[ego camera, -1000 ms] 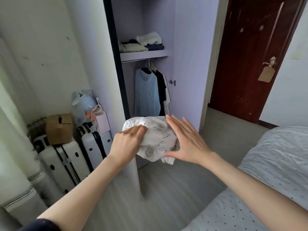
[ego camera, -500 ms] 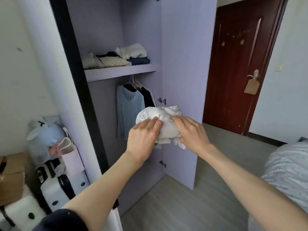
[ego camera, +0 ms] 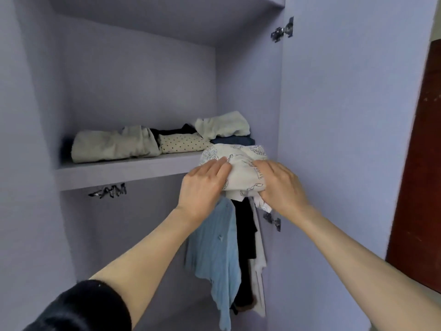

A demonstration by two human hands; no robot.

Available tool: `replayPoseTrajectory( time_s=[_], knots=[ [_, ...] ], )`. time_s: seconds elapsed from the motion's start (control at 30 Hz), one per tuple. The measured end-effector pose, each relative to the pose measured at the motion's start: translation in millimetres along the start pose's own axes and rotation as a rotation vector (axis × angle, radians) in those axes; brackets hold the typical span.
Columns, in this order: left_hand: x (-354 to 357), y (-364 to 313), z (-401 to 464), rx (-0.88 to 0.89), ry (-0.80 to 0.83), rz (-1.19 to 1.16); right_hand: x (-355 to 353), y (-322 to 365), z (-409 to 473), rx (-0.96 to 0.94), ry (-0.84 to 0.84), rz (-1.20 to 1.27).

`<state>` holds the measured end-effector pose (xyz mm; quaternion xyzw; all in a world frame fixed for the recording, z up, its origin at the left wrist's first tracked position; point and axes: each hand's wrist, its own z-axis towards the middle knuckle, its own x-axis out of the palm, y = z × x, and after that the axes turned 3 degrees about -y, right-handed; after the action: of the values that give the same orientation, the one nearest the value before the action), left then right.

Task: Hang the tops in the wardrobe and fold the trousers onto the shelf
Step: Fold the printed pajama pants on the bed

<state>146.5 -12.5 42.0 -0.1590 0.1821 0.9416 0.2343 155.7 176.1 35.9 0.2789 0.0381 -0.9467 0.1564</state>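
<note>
Several folded clothes (ego camera: 155,144) crowd the shelf (ego camera: 119,172); your left hand (ego camera: 202,187) and right hand (ego camera: 281,187) grip the folded printed trousers (ego camera: 241,163) at its front edge, long axis running shelfward.

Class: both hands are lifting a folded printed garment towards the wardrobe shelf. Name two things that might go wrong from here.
1. A loose flap hangs from the printed garment under the right hand; the fold may come undone.
2. The shelf already has a navy and cream pile at its right end; sliding the garment in might push it askew.
</note>
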Motion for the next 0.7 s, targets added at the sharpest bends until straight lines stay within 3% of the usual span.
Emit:
replayPoseTrajectory(
  time_s=[0.37, 0.53, 0.7],
  knots=[
    [83.0, 165.8, 58.0, -0.212, 0.08, 0.313, 142.2, 11.9, 189.6, -0.1, -0.022, 0.282],
    [130.3, 238.0, 106.1, -0.158, -0.002, 0.385, 193.3, 5.6, 283.3, -0.223, -0.114, 0.086],
    [186.0, 292.9, 140.3, -0.138, 0.003, 0.547, 244.8, -2.2, 347.7, -0.434, -0.424, -0.121]
  ],
)
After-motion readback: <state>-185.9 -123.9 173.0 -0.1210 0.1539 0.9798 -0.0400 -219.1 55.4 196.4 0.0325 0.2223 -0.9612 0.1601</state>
